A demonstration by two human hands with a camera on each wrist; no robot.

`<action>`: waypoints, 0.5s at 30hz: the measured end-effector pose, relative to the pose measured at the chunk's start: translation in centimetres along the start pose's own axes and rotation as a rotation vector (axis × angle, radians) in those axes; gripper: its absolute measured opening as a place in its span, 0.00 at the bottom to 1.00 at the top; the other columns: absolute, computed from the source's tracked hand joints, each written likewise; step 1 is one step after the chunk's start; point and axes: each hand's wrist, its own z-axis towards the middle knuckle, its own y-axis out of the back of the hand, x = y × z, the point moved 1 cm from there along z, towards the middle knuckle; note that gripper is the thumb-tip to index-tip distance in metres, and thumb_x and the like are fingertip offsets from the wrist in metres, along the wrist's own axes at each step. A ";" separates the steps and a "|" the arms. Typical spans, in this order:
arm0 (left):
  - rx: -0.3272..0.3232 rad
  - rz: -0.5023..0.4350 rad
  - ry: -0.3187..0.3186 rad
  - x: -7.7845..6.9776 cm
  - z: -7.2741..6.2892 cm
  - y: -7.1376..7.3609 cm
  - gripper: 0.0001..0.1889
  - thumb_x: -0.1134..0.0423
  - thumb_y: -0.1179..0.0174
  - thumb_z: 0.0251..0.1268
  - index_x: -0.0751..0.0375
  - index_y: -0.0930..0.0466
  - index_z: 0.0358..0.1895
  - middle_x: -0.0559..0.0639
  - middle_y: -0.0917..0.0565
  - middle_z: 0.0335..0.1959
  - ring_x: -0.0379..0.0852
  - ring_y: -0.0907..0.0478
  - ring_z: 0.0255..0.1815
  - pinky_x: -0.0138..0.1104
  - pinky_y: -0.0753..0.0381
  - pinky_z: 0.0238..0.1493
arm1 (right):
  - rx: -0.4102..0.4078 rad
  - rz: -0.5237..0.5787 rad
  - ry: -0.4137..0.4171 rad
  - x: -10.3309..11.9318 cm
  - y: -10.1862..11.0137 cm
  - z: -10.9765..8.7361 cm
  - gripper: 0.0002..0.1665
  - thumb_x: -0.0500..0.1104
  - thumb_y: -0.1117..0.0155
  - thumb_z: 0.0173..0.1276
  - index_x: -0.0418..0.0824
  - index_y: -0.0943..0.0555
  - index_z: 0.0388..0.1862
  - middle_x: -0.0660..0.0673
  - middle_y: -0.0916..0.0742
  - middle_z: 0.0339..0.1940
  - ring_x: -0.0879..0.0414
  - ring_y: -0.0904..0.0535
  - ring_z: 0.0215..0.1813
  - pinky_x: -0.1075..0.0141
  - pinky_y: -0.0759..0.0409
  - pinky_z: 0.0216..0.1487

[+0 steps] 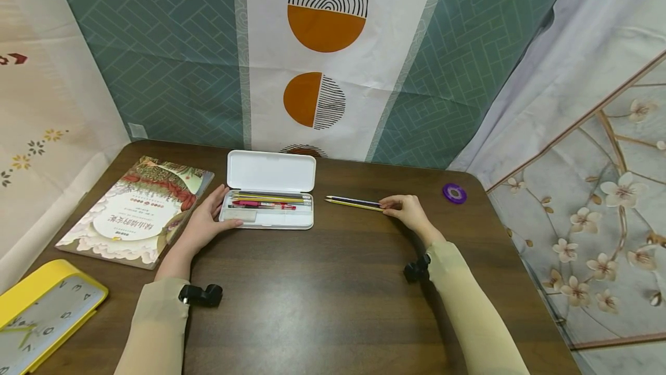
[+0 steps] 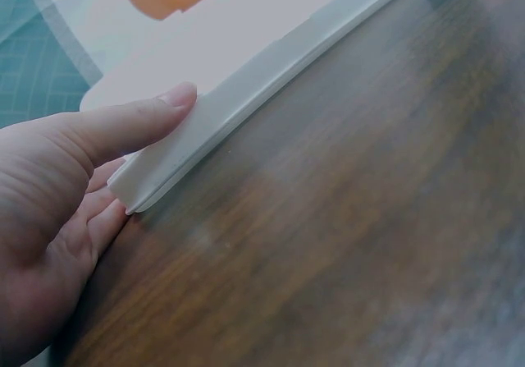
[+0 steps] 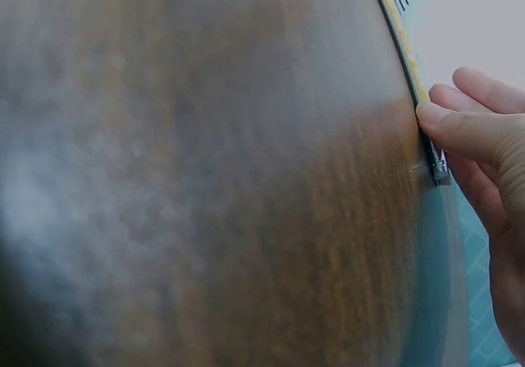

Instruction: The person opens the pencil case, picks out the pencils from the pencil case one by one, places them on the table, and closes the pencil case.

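Note:
A white pencil case (image 1: pixel 266 227) lies with its lid (image 1: pixel 270 171) raised, several pencils (image 1: pixel 270 196), a red pen (image 1: pixel 265 205) and a whitish eraser (image 1: pixel 242 214) inside. My left hand (image 1: pixel 206 222) holds the case's left end; in the left wrist view its thumb (image 2: pixel 156 121) lies along the front corner and the fingers pass round the side. Right of the case, my right hand (image 1: pixel 407 211) pinches pencils (image 1: pixel 354 203), one dark and one yellow, near their right ends, sharpened tips pointing left. In the right wrist view, thumb and fingertips press the pencils (image 3: pixel 405 48).
A book (image 1: pixel 135 213) with a floral cover lies left of the case. The yellow-framed clock (image 1: pixel 62 305) sits at the table's near left. A purple roll (image 1: pixel 455 193) is at the far right. Patterned fabric (image 1: pixel 333 74) hangs behind the table.

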 end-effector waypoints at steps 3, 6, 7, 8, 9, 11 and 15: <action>-0.002 0.005 -0.002 -0.1 0.0 0.0 0.56 0.62 0.28 0.56 0.67 0.61 0.78 0.66 0.49 0.78 0.63 0.50 0.78 0.53 0.45 0.75 | -0.012 -0.004 0.002 0.0 0.0 0.0 0.12 0.28 0.30 0.58 0.31 0.13 0.43 0.38 0.10 0.35 0.47 0.13 0.38 0.61 0.12 0.43; 0.000 -0.003 -0.003 -0.2 -0.1 0.0 0.56 0.62 0.28 0.56 0.67 0.62 0.79 0.67 0.49 0.78 0.64 0.51 0.78 0.54 0.45 0.76 | -0.018 -0.001 -0.003 0.0 0.0 0.0 0.12 0.28 0.30 0.58 0.31 0.13 0.43 0.38 0.10 0.35 0.47 0.12 0.38 0.61 0.12 0.43; 0.002 -0.006 -0.002 -0.2 -0.1 -0.1 0.56 0.63 0.28 0.56 0.67 0.62 0.79 0.67 0.49 0.78 0.64 0.51 0.78 0.54 0.45 0.76 | -0.019 0.000 -0.007 0.0 0.0 0.0 0.12 0.28 0.30 0.58 0.31 0.13 0.43 0.38 0.10 0.35 0.47 0.12 0.38 0.61 0.12 0.43; 0.003 -0.008 -0.002 -0.3 -0.1 -0.1 0.56 0.63 0.28 0.56 0.67 0.62 0.79 0.67 0.49 0.78 0.64 0.51 0.78 0.54 0.45 0.76 | -0.021 0.002 -0.011 0.0 0.1 0.0 0.12 0.28 0.30 0.58 0.31 0.13 0.43 0.38 0.10 0.35 0.47 0.12 0.38 0.61 0.12 0.43; 0.003 -0.009 -0.002 -0.3 -0.1 -0.1 0.56 0.63 0.28 0.56 0.67 0.62 0.79 0.67 0.49 0.78 0.64 0.51 0.78 0.54 0.45 0.76 | -0.022 0.003 -0.011 0.0 0.1 0.0 0.12 0.28 0.30 0.58 0.31 0.13 0.43 0.38 0.10 0.36 0.47 0.12 0.38 0.61 0.12 0.43; 0.002 -0.005 -0.003 -0.2 -0.1 -0.1 0.56 0.62 0.28 0.56 0.67 0.62 0.79 0.67 0.49 0.78 0.64 0.51 0.78 0.55 0.45 0.75 | -0.029 0.012 -0.013 0.1 0.1 0.1 0.13 0.28 0.30 0.58 0.31 0.13 0.43 0.38 0.10 0.36 0.47 0.12 0.38 0.61 0.12 0.43; -0.005 0.009 0.002 0.0 -0.1 -0.1 0.56 0.61 0.28 0.56 0.67 0.61 0.79 0.66 0.49 0.78 0.64 0.50 0.78 0.54 0.45 0.75 | -0.033 0.034 -0.003 0.8 0.2 0.6 0.13 0.29 0.29 0.58 0.31 0.13 0.44 0.37 0.10 0.36 0.46 0.12 0.38 0.61 0.12 0.43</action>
